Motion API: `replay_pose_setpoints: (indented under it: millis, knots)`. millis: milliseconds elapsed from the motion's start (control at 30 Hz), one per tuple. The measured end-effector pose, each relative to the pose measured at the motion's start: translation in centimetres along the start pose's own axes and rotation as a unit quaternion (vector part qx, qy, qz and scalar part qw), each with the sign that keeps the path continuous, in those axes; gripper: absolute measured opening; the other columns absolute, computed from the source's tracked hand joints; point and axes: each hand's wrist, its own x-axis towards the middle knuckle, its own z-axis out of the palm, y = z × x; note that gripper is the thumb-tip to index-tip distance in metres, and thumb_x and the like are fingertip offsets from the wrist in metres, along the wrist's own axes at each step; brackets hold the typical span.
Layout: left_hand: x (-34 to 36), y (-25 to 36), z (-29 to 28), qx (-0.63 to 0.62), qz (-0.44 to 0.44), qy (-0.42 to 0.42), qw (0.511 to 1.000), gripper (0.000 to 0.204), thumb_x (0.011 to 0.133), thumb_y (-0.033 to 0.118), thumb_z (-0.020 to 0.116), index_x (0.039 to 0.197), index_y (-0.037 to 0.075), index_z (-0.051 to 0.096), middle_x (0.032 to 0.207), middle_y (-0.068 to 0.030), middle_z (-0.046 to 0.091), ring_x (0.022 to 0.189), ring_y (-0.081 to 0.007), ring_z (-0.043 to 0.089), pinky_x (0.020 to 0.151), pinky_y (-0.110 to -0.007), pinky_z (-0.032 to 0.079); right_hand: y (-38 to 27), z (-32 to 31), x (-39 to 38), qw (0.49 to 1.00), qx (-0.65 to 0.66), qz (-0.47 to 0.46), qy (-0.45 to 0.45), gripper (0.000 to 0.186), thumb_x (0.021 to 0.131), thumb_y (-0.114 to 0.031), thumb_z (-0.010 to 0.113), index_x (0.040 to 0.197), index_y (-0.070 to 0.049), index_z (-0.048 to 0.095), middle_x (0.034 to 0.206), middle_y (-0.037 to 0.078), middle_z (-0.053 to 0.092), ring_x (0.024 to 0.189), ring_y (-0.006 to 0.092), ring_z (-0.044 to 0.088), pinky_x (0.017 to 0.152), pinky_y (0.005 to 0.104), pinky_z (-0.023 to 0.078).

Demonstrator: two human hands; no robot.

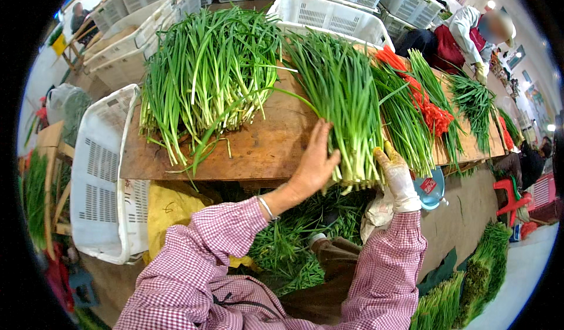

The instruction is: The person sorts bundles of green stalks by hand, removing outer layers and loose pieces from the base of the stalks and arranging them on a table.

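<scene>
A thick bundle of green garlic chives (pixel 349 106) lies on the wooden table (pixel 258 151), its pale stem ends toward me at the front edge. Bare and wearing a band at the wrist, my left hand (pixel 313 164) rests against the bundle's left side with fingers stretched out. On the opposite side, near the stem ends, my right hand (pixel 396 174) touches the stems in a stained white glove, fingers extended. A larger loose heap of chives (pixel 211 77) covers the table's left part. To the right is another chive bundle (pixel 405 124), with red ties (pixel 420 95) lying over it.
White plastic crates stand left (pixel 103 171) and behind the table (pixel 329 15). A person (pixel 464 42) works at the far right end, by more chives (pixel 473 104). Chive scraps (pixel 294 253) lie below me; a blue container (pixel 432 192) and red stool (pixel 512 198) are right.
</scene>
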Motion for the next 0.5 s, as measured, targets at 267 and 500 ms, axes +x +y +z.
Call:
replay_pose_setpoints:
  millis: [267, 500]
  knots:
    - [0.3, -0.1, -2.7, -0.018, -0.021, -0.052, 0.998, 0.058, 0.081, 0.028, 0.051, 0.126, -0.001, 0.029, 0.131, -0.0203, 0.029, 0.123, -0.0302, 0.027, 0.102, -0.038, 0.023, 0.0, -1.9, -1.4, 0.991, -0.130, -0.004, -0.006, 0.041, 0.086, -0.024, 0.050, 0.116, 0.003, 0.046, 0.115, 0.019, 0.050, 0.107, 0.0254, 0.047, 0.091, 0.0277, 0.035]
    - [4.0, -2.2, -5.9, -0.197, -0.075, 0.025, 0.977, 0.069, 0.081, 0.030, 0.048, 0.130, -0.007, 0.016, 0.133, -0.0254, 0.021, 0.124, -0.0334, 0.023, 0.102, -0.039, 0.022, -0.6, -3.0, 1.3, 0.998, -0.040, 0.051, -0.005, 0.048, 0.086, -0.037, 0.047, 0.111, 0.003, 0.050, 0.106, 0.016, 0.056, 0.099, 0.0232, 0.052, 0.085, 0.0272, 0.039]
